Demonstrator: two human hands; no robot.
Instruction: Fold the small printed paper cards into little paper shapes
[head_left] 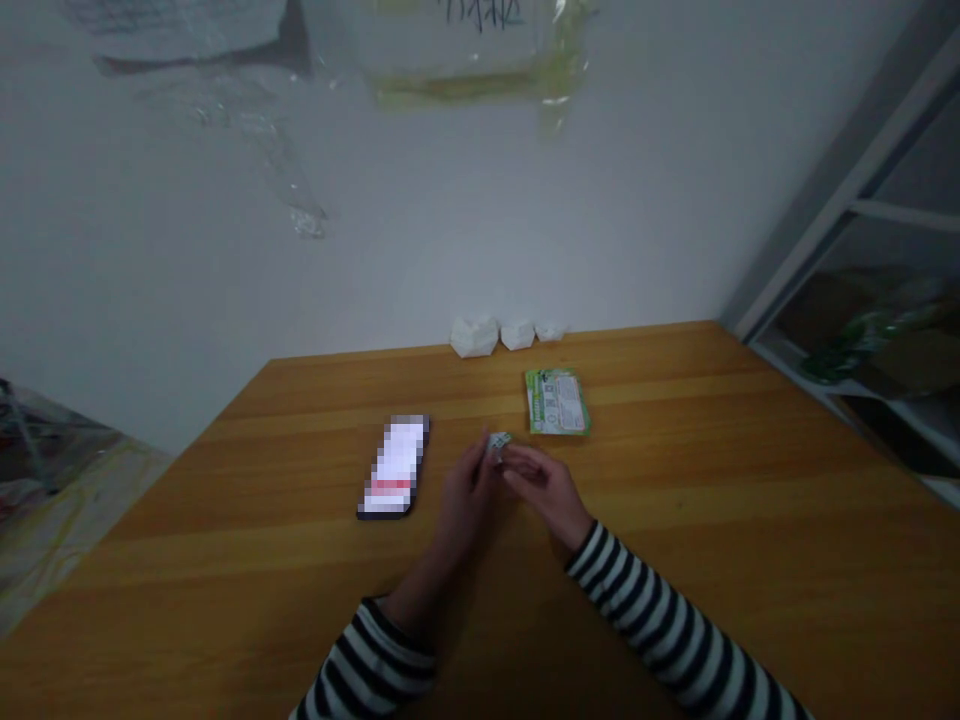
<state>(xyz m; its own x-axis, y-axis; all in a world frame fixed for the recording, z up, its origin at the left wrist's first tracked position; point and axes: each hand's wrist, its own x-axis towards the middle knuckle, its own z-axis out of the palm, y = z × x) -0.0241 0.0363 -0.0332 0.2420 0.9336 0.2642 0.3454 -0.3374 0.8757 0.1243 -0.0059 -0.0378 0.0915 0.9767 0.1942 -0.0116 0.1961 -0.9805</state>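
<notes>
Above the middle of the table, my left hand [466,492] and my right hand [550,490] meet at a small, shiny, whitish packet with dark green marks [499,442]. My left fingers close on its left side, while my right thumb and fingertips pinch it from the right. Much of the packet is hidden by the fingers, so its exact kind is unclear. Just beyond my right hand lies a flat green and white printed pouch [557,402]. To the left of my left hand, a phone [396,468] with a lit, blurred screen lies on the wood.
Along the wall [585,220], at the back of the wooden table [720,450], stand three crumpled white lumps, the largest white lump [474,337] leftmost. A shelf unit [870,290] with a green thing inside rises at the right. Taped sheets hang on the wall.
</notes>
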